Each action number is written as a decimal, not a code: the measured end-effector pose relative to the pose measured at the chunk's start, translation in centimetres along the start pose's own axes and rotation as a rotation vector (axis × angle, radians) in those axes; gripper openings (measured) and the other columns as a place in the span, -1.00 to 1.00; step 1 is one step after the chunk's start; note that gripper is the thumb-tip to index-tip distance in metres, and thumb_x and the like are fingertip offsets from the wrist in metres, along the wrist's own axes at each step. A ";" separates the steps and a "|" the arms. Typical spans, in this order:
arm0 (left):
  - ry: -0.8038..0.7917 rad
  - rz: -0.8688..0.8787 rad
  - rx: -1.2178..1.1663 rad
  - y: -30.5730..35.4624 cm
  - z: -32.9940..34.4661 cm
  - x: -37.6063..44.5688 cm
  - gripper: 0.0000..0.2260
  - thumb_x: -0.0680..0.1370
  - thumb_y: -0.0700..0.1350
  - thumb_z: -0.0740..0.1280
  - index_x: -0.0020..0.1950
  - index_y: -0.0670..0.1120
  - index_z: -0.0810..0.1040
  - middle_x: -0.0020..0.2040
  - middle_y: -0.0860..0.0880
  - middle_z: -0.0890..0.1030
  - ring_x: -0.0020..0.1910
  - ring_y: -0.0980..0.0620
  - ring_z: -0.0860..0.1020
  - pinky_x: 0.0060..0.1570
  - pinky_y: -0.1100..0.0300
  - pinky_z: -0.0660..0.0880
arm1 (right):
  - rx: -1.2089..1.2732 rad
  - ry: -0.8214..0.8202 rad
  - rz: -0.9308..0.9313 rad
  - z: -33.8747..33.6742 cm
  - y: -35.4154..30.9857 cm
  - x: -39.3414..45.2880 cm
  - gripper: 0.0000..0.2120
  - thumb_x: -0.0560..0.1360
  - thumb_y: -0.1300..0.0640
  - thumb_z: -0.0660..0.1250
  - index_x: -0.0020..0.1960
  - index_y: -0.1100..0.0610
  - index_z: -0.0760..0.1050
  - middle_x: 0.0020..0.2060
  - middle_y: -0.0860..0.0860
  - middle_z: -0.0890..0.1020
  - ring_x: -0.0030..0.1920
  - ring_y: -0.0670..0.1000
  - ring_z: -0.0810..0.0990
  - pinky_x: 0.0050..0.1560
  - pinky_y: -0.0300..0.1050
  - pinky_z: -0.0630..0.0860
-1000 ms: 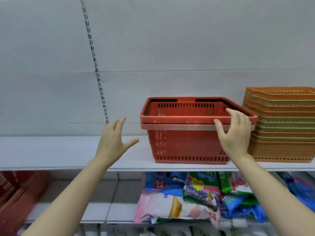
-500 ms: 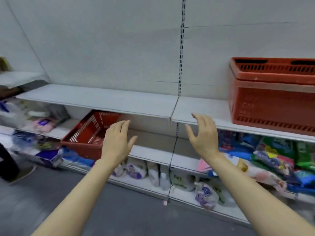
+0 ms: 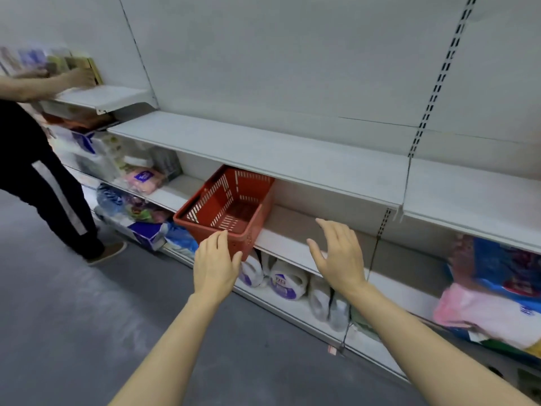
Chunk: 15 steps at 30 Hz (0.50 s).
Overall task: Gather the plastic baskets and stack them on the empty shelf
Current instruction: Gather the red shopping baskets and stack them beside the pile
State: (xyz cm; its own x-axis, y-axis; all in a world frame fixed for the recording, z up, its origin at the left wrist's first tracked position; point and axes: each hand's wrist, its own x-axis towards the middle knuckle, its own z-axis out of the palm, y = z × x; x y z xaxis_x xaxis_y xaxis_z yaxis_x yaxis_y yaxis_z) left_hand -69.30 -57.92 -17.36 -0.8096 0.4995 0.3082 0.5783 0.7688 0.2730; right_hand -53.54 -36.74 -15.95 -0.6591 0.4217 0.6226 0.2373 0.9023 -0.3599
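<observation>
So both my hands are out in front of me and neither has anything in it: my left hand (image 3: 215, 265) is flat-ish with the fingers loosely together, its fingertips right at the near corner of the red basket (image 3: 227, 210), maybe just brushing the rim, I honestly can't tell if it's touching. My right hand (image 3: 339, 253) is spread open, hovering over the middle shelf (image 3: 292, 230) a bit off to the right of the basket, well clear of it. The basket sits on that middle shelf, tilted, with its near end sticking out past the shelf edge and its far end tucked under the empty shelf (image 3: 278, 153) above. It looks empty, so I'd guess it's light, and it's that stiff slotted plastic that won't flex much. Smooth rim, though, so I'd grab it on two opposite sides of the rim rather than pinch one corner and have it swing. I can't make out any handles from here, and the back of it is hidden by the shelf above. Further off there's a person in dark trousers (image 3: 44, 183) at the left, cut off by the frame and blurry, and the stuff they're reaching for is too smeared to identify.
</observation>
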 end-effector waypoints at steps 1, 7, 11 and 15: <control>-0.016 -0.023 -0.005 -0.7 0.9 0.9 -0.48 0.49 -0.04 0.46 0.37 -0.24 0.47 0.28 -0.19 0.55 0.23 -0.22 0.51 0.22 -0.08 0.45 | 0.004 -0.017 -0.002 1.5 -0.1 0.6 -0.58 0.52 -0.02 0.25 0.24 0.24 0.51 0.06 0.12 0.61 0.04 0.15 0.56 0.09 -0.02 0.42; -0.105 -0.165 -0.052 -4.1 6.1 6.0 -0.51 0.57 -0.03 0.36 0.42 -0.24 0.41 0.35 -0.19 0.49 0.30 -0.22 0.45 0.27 -0.07 0.39 | -0.005 -0.134 0.014 9.0 -0.5 3.2 -0.56 0.52 -0.04 0.22 0.26 0.23 0.50 0.06 0.12 0.61 0.05 0.16 0.56 0.10 0.01 0.43; -0.150 -0.343 -0.218 -6.0 9.8 9.9 -0.52 0.63 -0.09 0.25 0.48 -0.29 0.29 0.42 -0.24 0.41 0.37 -0.25 0.39 0.33 -0.07 0.32 | -0.028 -0.187 0.041 12.9 -1.0 3.9 -0.56 0.51 -0.04 0.24 0.25 0.23 0.51 0.05 0.13 0.62 0.03 0.18 0.57 0.10 -0.02 0.38; -0.194 -0.856 -0.608 -6.7 13.6 14.7 -0.18 0.62 0.02 0.30 0.55 -0.40 -0.15 0.56 -0.38 0.08 0.50 -0.34 0.21 0.41 -0.09 0.23 | -0.057 -0.219 0.072 15.9 -1.1 3.6 -0.55 0.51 -0.06 0.23 0.26 0.21 0.52 0.07 0.11 0.63 0.04 0.17 0.58 0.12 -0.03 0.40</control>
State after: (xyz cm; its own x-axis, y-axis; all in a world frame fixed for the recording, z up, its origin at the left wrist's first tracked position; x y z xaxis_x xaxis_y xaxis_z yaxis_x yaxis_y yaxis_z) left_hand -86.42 -50.27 -27.01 -0.9414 -0.0161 -0.3369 -0.2804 0.5923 0.7554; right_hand -67.51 -37.60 -24.35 -0.7770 0.4611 0.4287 0.3250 0.8769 -0.3541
